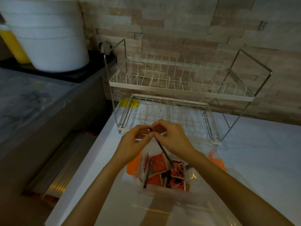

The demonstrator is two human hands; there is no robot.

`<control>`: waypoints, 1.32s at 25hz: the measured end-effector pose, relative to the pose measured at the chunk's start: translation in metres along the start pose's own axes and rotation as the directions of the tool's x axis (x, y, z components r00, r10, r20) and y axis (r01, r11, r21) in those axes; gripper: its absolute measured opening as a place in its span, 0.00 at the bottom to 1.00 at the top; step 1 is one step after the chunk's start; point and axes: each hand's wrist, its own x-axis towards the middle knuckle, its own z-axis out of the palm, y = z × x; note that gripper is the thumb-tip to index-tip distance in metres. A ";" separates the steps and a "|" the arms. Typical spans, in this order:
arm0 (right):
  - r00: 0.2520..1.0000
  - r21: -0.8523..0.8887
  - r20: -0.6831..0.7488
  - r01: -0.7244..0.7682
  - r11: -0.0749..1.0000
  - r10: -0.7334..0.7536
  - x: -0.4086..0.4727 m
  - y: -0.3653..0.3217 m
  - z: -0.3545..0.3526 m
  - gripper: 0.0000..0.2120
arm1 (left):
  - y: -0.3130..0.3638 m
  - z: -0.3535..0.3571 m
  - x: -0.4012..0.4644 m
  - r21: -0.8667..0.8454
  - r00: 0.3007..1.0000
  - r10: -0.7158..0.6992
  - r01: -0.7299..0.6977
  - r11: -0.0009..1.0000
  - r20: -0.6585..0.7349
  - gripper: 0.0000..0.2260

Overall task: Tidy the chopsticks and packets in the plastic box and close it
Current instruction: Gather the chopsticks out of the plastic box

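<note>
A clear plastic box (200,181) with orange clips stands open on the white counter right in front of me. Inside lie several red and orange packets (160,164) and a dark chopstick (147,174) leaning at the left. Another dark chopstick (162,151) slants up out of the box. Its top end is pinched between my left hand (133,142) and my right hand (172,136), which meet above the box's far edge. The clear lid (171,209) lies toward me, below the box.
A white two-tier wire dish rack (179,88) stands just behind the box, against a stone-tile wall. A yellow item (124,102) sits under the rack's left corner. At the far left, a big white bucket (52,38) rests on a raised grey ledge.
</note>
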 end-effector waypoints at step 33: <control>0.972 0.260 0.190 -0.186 0.948 0.138 -0.039 0.001 0.011 0.17 | 0.026 0.013 0.010 -0.760 0.962 -0.192 -0.025 0.650 -0.196 0.13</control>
